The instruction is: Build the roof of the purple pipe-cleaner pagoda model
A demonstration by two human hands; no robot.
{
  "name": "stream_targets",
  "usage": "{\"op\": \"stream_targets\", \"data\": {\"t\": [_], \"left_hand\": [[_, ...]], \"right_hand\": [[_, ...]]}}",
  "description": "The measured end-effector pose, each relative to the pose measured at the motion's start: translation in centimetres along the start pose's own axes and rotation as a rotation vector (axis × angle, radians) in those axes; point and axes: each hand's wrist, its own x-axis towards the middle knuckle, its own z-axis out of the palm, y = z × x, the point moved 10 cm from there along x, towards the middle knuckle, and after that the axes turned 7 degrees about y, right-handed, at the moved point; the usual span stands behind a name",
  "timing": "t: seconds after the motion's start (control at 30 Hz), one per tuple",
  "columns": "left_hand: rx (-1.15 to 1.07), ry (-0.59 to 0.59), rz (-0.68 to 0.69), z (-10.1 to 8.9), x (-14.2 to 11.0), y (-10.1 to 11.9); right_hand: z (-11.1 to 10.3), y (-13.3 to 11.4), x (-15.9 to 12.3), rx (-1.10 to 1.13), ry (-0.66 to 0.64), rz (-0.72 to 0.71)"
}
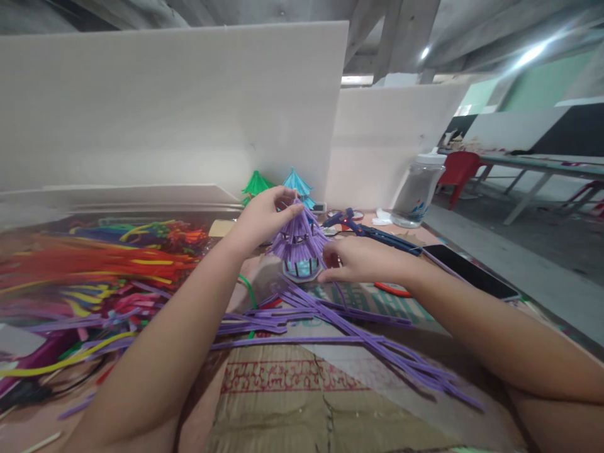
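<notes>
A small purple pagoda made of pipe cleaners (300,242) stands on flattened cardboard (292,390) in front of me. My left hand (264,217) pinches its pointed top from above, fingers closed. My right hand (356,259) grips the lower right edge and base of the pagoda, fingers curled against it. Long purple pipe cleaners (340,321) lie spread on the cardboard below both hands.
A heap of red, yellow, green and pink pipe cleaners (94,270) fills the left. A green pagoda (256,184) and a blue pagoda (296,182) stand behind, by a white board (165,107). A blue glue gun (372,234), a dark phone (472,272) and a clear jar (418,192) sit to the right.
</notes>
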Motion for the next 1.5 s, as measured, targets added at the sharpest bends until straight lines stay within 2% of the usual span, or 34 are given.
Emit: {"op": "stream_targets", "data": {"t": [0.17,0.5,0.67,0.9,1.2,1.3,1.43,1.5], "left_hand": [[0.000,-0.003,0.000,0.2,0.1,-0.4],[-0.011,0.007,-0.008,0.2,0.1,-0.4],[-0.010,0.003,0.001,0.2,0.1,-0.3],[-0.035,0.009,-0.004,0.2,0.1,-0.2],[-0.096,-0.001,-0.001,0.5,0.2,-0.3],[-0.074,0.003,0.007,0.4,0.2,-0.3],[-0.057,0.014,0.010,0.3,0.2,-0.4],[-0.066,0.021,0.005,0.3,0.2,-0.5]], "right_hand": [[0.6,0.1,-0.3,-0.032,-0.080,-0.042],[-1.7,-0.3,-1.4,0.153,-0.121,-0.038],[-0.2,-1.1,-1.8,0.267,-0.266,-0.040],[-1.3,-0.2,-1.0,0.158,-0.104,-0.042],[-3.7,0.7,0.1,-0.024,0.228,0.002],[-4.1,0.9,0.1,-0.041,0.247,0.013],[-3.8,0.9,-0.5,-0.010,0.183,-0.026],[-3.6,1.6,-1.2,-0.012,0.166,-0.016]]}}
